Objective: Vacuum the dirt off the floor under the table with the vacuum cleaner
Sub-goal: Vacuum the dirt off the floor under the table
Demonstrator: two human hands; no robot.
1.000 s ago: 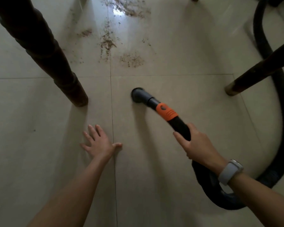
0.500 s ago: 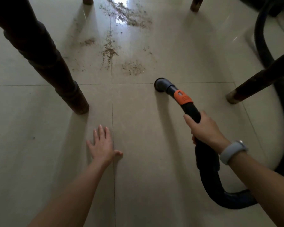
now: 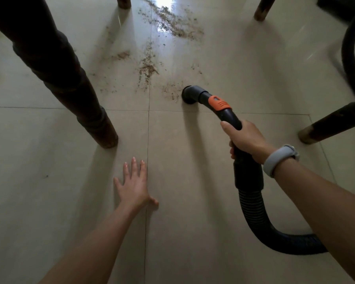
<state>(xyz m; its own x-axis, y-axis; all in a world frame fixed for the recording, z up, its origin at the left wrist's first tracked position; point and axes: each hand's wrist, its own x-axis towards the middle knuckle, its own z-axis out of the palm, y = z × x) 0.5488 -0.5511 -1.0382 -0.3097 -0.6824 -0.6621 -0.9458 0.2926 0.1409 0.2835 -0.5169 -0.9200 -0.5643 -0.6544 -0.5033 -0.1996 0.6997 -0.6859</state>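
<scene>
The right hand (image 3: 245,140) grips one vacuum hose (image 3: 248,181), its nozzle (image 3: 190,95) touching the dirt (image 3: 148,68). The left hand (image 3: 133,185) lies flat, fingers spread, on the floor (image 3: 49,201) among four table legs (image 3: 74,95).

Nozzle (image 3: 190,94) on floor (image 3: 49,201), touching right edge of nearest dirt (image 3: 170,92); more dirt beyond. Left hand (image 3: 134,186) flat on floor, nearer, left of hose (image 3: 252,206). Table legs: left (image 3: 74,95), right (image 3: 332,124).

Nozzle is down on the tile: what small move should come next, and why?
Probably slide the nozzle slightly left into the nearest dirt, since its mouth sits at that patch's edge and the right hand already grips the wand.
</scene>
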